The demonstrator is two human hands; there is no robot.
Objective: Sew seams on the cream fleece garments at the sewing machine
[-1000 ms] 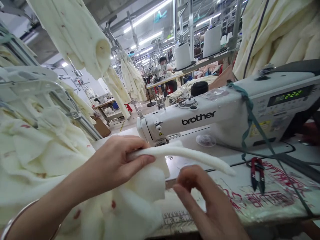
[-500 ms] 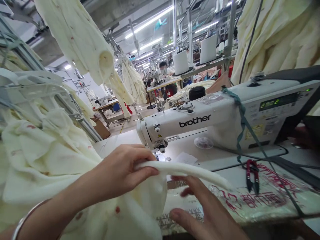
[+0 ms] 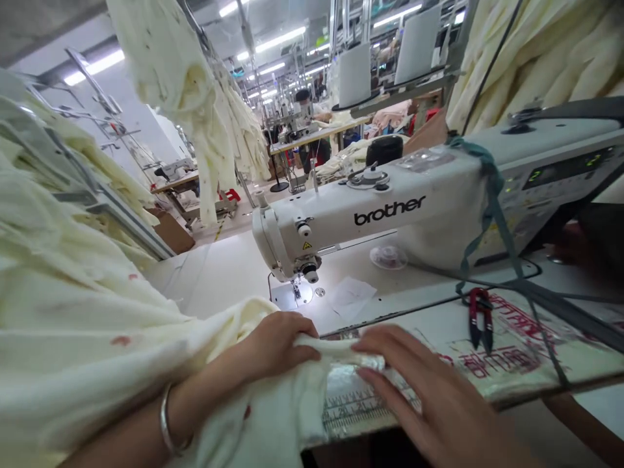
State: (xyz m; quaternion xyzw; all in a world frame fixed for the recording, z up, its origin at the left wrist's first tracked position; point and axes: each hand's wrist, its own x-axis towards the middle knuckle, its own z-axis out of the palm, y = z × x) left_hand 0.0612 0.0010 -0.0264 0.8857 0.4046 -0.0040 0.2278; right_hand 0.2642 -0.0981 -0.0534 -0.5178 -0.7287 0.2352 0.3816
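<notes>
A cream garment with small reddish spots [image 3: 131,305] spreads across the left side and over the table's front edge. My left hand [image 3: 280,344], a silver bangle at its wrist, is closed on a narrow folded edge of this garment in front of the sewing machine [image 3: 341,221]. On the right, my right hand [image 3: 419,383] has its thumb and fingers around the free end of the same fold, just above a printed ruler strip [image 3: 361,406]. Behind both hands, the machine's needle and presser foot [image 3: 297,289] stand apart from the cloth.
Red-handled thread snips [image 3: 480,318] lie on the table at right, near a teal cloth tie [image 3: 492,195] hanging from the machine. A clear bobbin [image 3: 389,257] and a white scrap [image 3: 353,296] are on the bed. Another person's arm [image 3: 585,416] shows at lower right.
My left hand has come down and nearer, away from the needle area, with the fold. My right hand has closed in on the fold's end. The view has shifted.
</notes>
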